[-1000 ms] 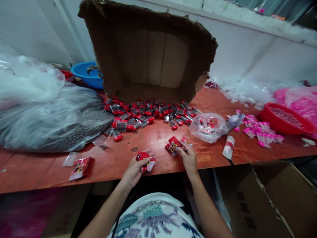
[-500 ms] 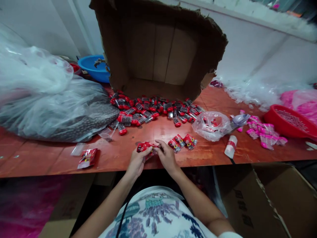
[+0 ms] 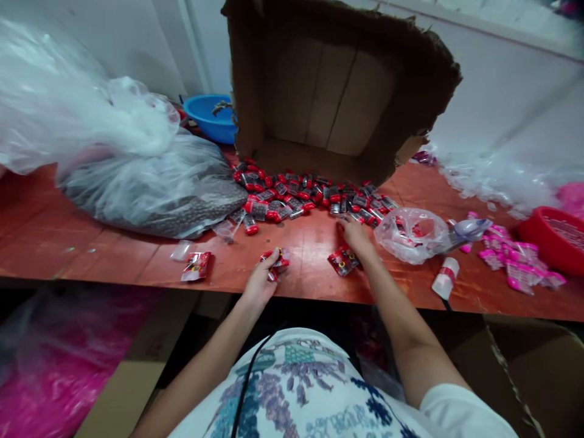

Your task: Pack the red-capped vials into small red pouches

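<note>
The left hand (image 3: 261,283) holds shiny red plastic packets (image 3: 281,260) over the reddish surface (image 3: 302,240), while the right hand (image 3: 356,236), its grip unclear, is by piled small dark red-ended tubes (image 3: 295,205), which might roll if bumped.

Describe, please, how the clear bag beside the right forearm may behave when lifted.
The bag would probably sag, since it looks thin and crumpled. If tipped, it might spill the red pieces, because its mouth gapes open.

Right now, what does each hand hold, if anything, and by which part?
The left hand holds red packets, pinched near the middle. The right hand is at the red-capped containers; whether it holds one cannot be told.
</note>
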Motion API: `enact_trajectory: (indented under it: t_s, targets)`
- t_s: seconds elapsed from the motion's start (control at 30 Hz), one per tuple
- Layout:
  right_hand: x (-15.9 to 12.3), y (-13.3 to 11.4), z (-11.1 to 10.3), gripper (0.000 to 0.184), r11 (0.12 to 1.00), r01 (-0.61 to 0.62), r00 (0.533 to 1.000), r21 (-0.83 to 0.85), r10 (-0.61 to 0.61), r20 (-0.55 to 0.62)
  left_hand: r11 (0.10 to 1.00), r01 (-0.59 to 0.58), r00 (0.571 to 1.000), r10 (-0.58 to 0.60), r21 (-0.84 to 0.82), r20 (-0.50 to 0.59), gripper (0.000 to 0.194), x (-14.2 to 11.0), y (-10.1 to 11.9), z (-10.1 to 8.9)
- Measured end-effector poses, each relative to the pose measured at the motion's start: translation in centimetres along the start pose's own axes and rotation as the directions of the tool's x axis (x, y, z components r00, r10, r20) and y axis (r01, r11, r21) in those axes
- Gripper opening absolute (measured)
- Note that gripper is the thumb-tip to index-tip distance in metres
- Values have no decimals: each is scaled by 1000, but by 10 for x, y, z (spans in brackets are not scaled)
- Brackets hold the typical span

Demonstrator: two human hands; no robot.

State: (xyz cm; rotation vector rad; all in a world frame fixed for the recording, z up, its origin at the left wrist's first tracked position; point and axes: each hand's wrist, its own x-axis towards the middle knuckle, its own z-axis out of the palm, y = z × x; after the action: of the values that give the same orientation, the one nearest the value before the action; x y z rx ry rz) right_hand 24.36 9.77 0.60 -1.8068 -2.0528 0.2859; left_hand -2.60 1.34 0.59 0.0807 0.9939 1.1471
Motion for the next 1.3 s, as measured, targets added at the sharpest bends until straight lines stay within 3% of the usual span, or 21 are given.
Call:
enact_trajectory:
  t_s: [0.1, 0.2, 0.3, 0.37, 0.43, 0.53, 0.6, 0.7, 0.93, 1.13, 1.3]
  targets:
    - [-4, -14, 11, 36, 991, 132, 980, 20, -134, 150, 997, 53, 998, -55, -54, -33, 5, 0, 3, -2]
    - [-17, -48, 28, 32, 954, 300, 917, 24, -295, 268, 993, 87, 995, -90, -79, -35, 9, 0, 4, -4]
    - [-26, -77, 40, 30, 899, 436, 860, -39, -404, 311, 992, 92, 995, -94, -88, -20, 11, 1, 6, -7]
    - [-31, -87, 44, 30, 888, 456, 862, -60, -423, 279, 992, 80, 997, -81, -93, -13, 11, 1, 9, -10]
    - [-36, -91, 46, 33, 912, 410, 890, -16, -396, 226, 993, 64, 998, -65, -96, -14, 11, 2, 12, -15]
    - [-49, -97, 49, 32, 954, 205, 958, 220, -241, 152, 996, 26, 999, -29, -89, -29, 9, 4, 14, -22]
    - [-59, -104, 51, 32, 886, 63, 988, 460, -120, 96, 997, -10, 999, 8, -72, -40, 7, 4, 14, -26]
    - [-73, -119, 54, 35, 701, 4, 998, 713, -47, 41, 996, -79, 997, 78, -36, -25, 10, 4, 10, -27]
    - [-95, -137, 57, 38, 530, -104, 995, 842, 50, 91, 961, -264, 964, 260, 79, 55, 28, -2, -1, -19]
    - [-104, -137, 47, 31, 485, -94, 968, 869, 247, -33, 926, -347, 938, 342, 145, 60, 32, -3, -2, -18]
    - [-104, -137, 46, 30, 439, -100, 979, 893, 204, 9, 924, -341, 940, 335, 171, 66, 32, -5, -5, -14]
